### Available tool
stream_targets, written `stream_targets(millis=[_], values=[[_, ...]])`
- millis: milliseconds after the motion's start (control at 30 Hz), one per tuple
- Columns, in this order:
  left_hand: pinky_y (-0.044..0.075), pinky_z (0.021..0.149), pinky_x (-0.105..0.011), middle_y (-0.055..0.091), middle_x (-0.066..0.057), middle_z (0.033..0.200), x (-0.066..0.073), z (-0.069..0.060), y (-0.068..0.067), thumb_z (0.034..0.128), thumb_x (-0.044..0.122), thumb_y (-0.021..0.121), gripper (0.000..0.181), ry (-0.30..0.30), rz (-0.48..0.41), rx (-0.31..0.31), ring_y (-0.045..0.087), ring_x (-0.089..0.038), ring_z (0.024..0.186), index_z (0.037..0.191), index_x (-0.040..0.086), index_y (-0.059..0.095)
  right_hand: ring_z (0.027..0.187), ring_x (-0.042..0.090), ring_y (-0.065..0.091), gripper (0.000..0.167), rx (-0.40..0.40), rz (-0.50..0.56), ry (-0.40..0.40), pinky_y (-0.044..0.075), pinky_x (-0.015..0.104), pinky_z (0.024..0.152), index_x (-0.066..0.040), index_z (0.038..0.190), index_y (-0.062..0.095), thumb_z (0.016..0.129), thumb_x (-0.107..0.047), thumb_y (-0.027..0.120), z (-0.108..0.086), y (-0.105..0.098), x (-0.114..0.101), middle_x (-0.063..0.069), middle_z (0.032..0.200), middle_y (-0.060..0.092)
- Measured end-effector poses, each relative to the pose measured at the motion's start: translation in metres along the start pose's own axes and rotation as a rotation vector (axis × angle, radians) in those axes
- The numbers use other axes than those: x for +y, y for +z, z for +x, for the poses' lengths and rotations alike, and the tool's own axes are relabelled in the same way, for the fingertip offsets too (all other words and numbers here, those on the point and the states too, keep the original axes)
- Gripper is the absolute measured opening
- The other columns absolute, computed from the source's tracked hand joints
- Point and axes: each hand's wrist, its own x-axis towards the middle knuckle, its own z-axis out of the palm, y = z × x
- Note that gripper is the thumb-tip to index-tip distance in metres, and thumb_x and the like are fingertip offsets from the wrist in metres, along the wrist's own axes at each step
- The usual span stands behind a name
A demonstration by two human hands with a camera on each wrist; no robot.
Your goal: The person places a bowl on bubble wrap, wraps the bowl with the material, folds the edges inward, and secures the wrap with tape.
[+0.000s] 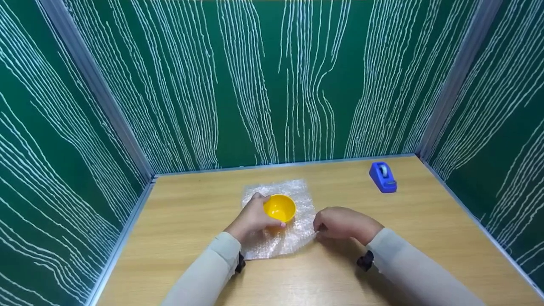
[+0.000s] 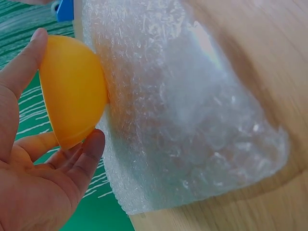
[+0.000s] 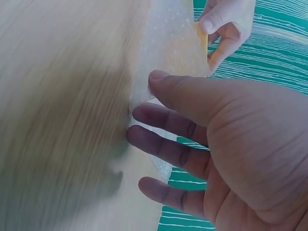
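A yellow bowl (image 1: 279, 208) is over the sheet of bubble wrap (image 1: 302, 191), its opening facing up. My left hand (image 1: 253, 217) grips the bowl from the left, thumb and fingers on opposite sides. The left wrist view shows the bowl (image 2: 72, 91) side-on against the wrap (image 2: 192, 110), held by the left hand (image 2: 38, 187). My right hand (image 1: 344, 222) is at the wrap's right edge. In the right wrist view the right hand (image 3: 245, 144) pinches the wrap (image 3: 166, 53) near its edge; the index finger is mostly hidden.
A blue tape dispenser (image 1: 383, 178) stands at the back right of the wooden table (image 1: 191, 221). Green panels (image 1: 348, 85) with white wavy lines rise behind the table and on both sides, joined by grey posts.
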Motion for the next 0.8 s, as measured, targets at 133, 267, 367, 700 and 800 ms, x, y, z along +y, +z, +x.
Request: stream_targets(millis=[133, 267, 367, 700, 800], values=[[0.059, 0.119, -0.050, 0.056, -0.010, 0.140, 0.001, -0.001, 0.000, 0.0765, 0.037, 0.108, 0.105, 0.011, 0.004, 0.006, 0.064, -0.030, 0.122, 0.163, 0.006, 0.057, 0.084, 0.015, 0.069, 0.019, 0.017, -0.001, -0.028, 0.068, 0.047, 0.102, -0.016, 0.121, 0.089, 0.104, -0.010, 0.082, 0.001, -0.002, 0.000, 0.002, 0.113, 0.087], [0.061, 0.114, -0.049, 0.057, -0.011, 0.139, 0.002, -0.003, -0.001, 0.0760, 0.036, 0.108, 0.102, 0.033, 0.004, 0.006, 0.065, -0.029, 0.118, 0.160, 0.004, 0.060, 0.087, 0.017, 0.073, 0.020, 0.044, -0.015, -0.058, 0.068, 0.049, 0.102, -0.012, 0.121, 0.088, 0.104, -0.009, 0.079, 0.002, -0.006, -0.001, 0.005, 0.114, 0.087], [0.062, 0.114, -0.048, 0.057, -0.012, 0.138, 0.005, -0.004, -0.002, 0.0760, 0.035, 0.108, 0.100, 0.032, -0.005, 0.003, 0.065, -0.028, 0.117, 0.159, 0.005, 0.061, 0.092, 0.020, 0.077, 0.020, 0.066, -0.026, -0.060, 0.068, 0.050, 0.103, -0.011, 0.123, 0.088, 0.106, -0.010, 0.077, 0.004, -0.009, -0.002, 0.007, 0.116, 0.087], [0.058, 0.121, -0.047, 0.054, -0.011, 0.140, -0.011, 0.007, 0.004, 0.0758, 0.038, 0.109, 0.105, 0.052, -0.025, -0.031, 0.065, -0.030, 0.123, 0.163, 0.010, 0.059, 0.091, 0.019, 0.073, 0.016, 0.103, -0.022, -0.068, 0.068, 0.048, 0.103, -0.014, 0.120, 0.087, 0.108, -0.016, 0.077, 0.017, -0.016, -0.010, 0.003, 0.111, 0.086], [0.058, 0.120, -0.047, 0.054, -0.012, 0.140, -0.011, 0.007, 0.005, 0.0751, 0.041, 0.109, 0.106, 0.070, -0.015, -0.036, 0.065, -0.030, 0.122, 0.163, 0.010, 0.059, 0.090, 0.018, 0.070, 0.014, 0.107, 0.005, -0.040, 0.068, 0.048, 0.104, -0.016, 0.119, 0.086, 0.107, -0.016, 0.079, 0.022, -0.018, -0.014, 0.000, 0.109, 0.084]])
